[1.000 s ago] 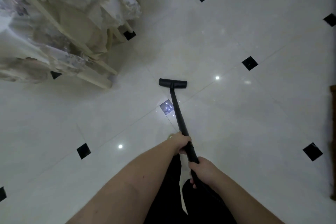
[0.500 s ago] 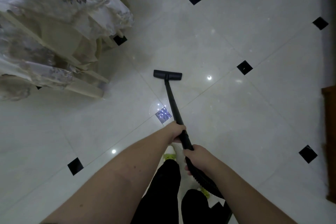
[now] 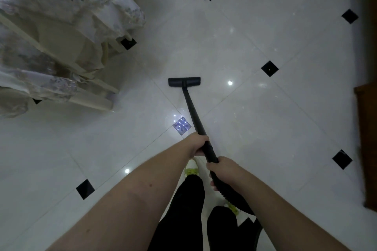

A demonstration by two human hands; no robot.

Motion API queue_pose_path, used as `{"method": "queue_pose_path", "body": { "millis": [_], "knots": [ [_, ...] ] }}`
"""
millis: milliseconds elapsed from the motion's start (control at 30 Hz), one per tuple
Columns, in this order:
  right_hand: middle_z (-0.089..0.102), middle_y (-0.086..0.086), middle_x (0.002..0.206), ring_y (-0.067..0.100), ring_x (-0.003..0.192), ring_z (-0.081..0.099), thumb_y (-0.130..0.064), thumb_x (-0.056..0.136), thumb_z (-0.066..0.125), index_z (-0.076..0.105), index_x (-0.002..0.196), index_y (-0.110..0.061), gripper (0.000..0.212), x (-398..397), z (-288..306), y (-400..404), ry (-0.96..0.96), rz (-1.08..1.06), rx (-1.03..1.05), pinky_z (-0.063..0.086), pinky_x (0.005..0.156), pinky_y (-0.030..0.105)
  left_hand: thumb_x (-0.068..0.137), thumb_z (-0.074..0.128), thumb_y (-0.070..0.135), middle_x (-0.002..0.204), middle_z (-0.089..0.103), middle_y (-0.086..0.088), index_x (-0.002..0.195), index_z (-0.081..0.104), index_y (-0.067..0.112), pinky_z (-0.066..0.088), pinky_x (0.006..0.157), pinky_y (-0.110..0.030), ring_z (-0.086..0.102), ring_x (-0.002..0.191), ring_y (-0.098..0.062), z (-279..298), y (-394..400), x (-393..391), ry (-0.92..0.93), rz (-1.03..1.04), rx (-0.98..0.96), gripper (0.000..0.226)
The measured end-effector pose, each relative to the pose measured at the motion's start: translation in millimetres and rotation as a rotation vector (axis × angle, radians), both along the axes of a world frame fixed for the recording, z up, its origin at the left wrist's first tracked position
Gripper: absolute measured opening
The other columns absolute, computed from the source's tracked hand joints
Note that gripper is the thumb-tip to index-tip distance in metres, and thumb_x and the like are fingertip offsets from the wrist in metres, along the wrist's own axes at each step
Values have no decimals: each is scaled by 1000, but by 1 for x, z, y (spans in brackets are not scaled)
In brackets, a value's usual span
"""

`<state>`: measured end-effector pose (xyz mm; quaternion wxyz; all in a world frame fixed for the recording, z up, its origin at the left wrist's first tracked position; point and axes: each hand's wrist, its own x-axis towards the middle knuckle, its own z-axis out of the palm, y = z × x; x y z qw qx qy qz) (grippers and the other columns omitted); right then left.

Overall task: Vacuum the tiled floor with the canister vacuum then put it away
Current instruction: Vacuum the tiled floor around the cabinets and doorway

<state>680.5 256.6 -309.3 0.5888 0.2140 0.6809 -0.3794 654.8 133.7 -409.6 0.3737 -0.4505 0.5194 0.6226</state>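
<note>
We held the long black vacuum wand (image 3: 193,112) in both bare hands. Our left hand (image 3: 196,143) was wrapped around the tube higher up its length, fingers curled shut on it, and our right hand (image 3: 221,169) was clenched around the thicker part just behind, where the tube met the ribbed black hose (image 3: 228,193). The hose ran back under our right forearm and out of sight, so we could not tell where the canister itself stood.

The flat black floor nozzle (image 3: 184,82) lay on the glossy white tiled floor (image 3: 265,128), ahead of us and near the middle of the view, its bar crosswise to the wand. Small black diamond inlays (image 3: 269,68) marked the tile corners, and one of them (image 3: 182,125), just left of the wand, mirrored a cluster of ceiling lights. Round light spots also shone on the tiles to the right of the nozzle.

To the left, well apart from the nozzle, hung a pale lace cloth with a grey floral pattern (image 3: 67,6), draped over cream-coloured furniture legs (image 3: 95,100). A brown wooden edge (image 3: 365,128) stood at the far right. Below our arms we saw our black trousers (image 3: 183,210) and yellow-green and white shoes (image 3: 191,168).
</note>
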Motion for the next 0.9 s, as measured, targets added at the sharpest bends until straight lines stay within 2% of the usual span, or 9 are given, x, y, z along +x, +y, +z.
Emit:
{"method": "queue_pose_path", "body": {
  "millis": [67,133,267,300,367,433,600,767,900],
  "knots": [
    [55,12,78,23,58,58,-15,95,48,49,98,-8,8,18,8,15,17,26,15,51,49,29,94,47,5,77,60,-9,87,49,11,57,54,-30,61,66,-20,2,16,19,-13,-7,26,9],
    [56,13,76,24,55,59,-17,93,50,49,102,-8,12,40,11,33,36,47,43,51,50,31,93,48,5,76,60,-9,87,50,12,56,56,-33,61,66,-21,1,36,40,-29,-7,71,10],
    [66,10,86,31,77,70,-28,85,54,51,110,-15,28,83,17,69,49,140,117,58,73,42,92,52,8,82,62,-9,100,51,12,50,42,-24,64,70,-21,1,68,78,-75,-45,91,9],
    [66,10,85,29,72,70,-27,85,54,50,108,-17,26,92,19,76,34,120,117,58,71,41,92,52,8,83,63,-9,99,51,12,50,42,-23,64,70,-21,3,75,86,-79,-55,98,8],
    [63,11,84,23,60,65,-22,87,53,48,109,-14,24,110,24,87,5,45,98,57,58,34,92,53,9,87,63,-10,104,50,12,51,45,-26,65,75,-24,4,89,101,-89,-93,120,12],
    [61,12,83,20,56,62,-18,88,52,47,112,-11,25,127,27,97,0,-18,84,54,52,30,93,52,9,89,63,-12,109,49,12,53,49,-31,66,78,-26,5,101,114,-100,-134,125,17],
    [61,11,80,19,56,62,-17,90,49,46,111,-11,22,167,32,126,3,-106,48,53,52,29,94,52,10,90,63,-11,120,49,7,55,54,-32,65,78,-24,9,134,143,-94,-243,96,26],
    [62,11,80,22,61,64,-17,89,49,50,105,-12,16,212,38,167,38,-154,46,54,56,31,94,53,9,91,63,-13,110,51,5,59,71,-39,65,81,-26,16,176,182,-107,-317,76,18],
    [61,12,77,22,59,61,-13,90,48,53,101,-10,13,250,46,203,4,-211,11,52,54,30,94,54,9,86,63,-12,103,52,5,58,64,-37,65,76,-24,25,211,216,-120,-362,74,10]
  ]
}}
